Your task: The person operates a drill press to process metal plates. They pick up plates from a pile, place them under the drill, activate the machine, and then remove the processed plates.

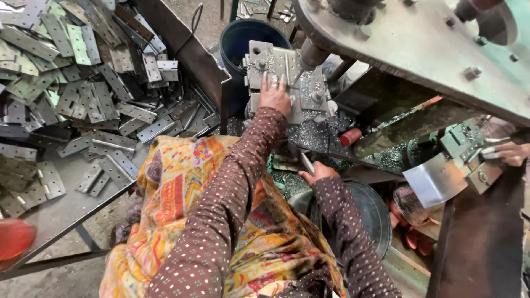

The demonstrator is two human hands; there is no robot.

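The left hand lies flat and open on the metal plate in the machine, keeping it steady. The right hand is closed around a metal handle, nearer. Many hinges are piled on the desk to the left.

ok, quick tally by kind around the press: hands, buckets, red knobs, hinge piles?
Own hands: 2, left hand flat on the metal plate in the press, right hand closed on a metal lever
Other person's hands: 1
Blue buckets: 1
Red knobs: 1
Hinge piles: 1, pieces too many to count
Total: 6
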